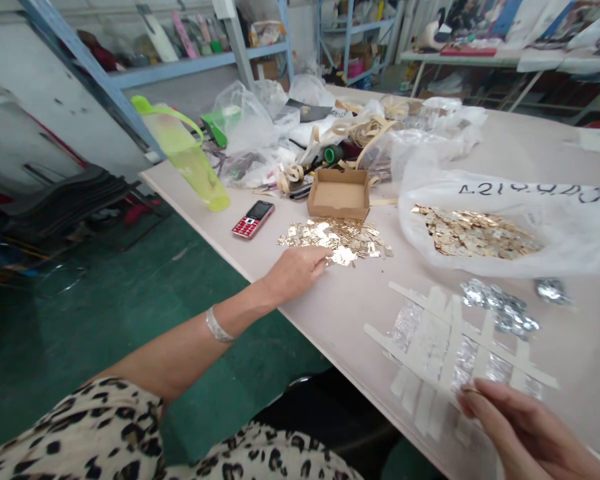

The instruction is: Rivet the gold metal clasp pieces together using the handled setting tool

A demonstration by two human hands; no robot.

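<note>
My left hand (300, 272), a bracelet at its wrist, reaches the near edge of a loose pile of small shiny gold metal plates (347, 237). Its fingers are closed and pointed into the plates; whatever they pinch is hidden. At the lower right, my right hand (525, 427) is closed in a pinch of thumb and forefinger, and what it holds is too small to make out. Just beyond it lies a lattice of cream tape strips (450, 340) with clear plastic between them. Small silver metal pieces (500, 307) in clear wrap lie beside the strips.
An open cardboard box (339, 193) stands behind the pile. A white plastic bag (575, 233) with more gold plates lies at right. A red phone (253, 220) and a yellow-green bottle (187, 160) are near the left edge. Plastic bags (245, 120) clutter the back.
</note>
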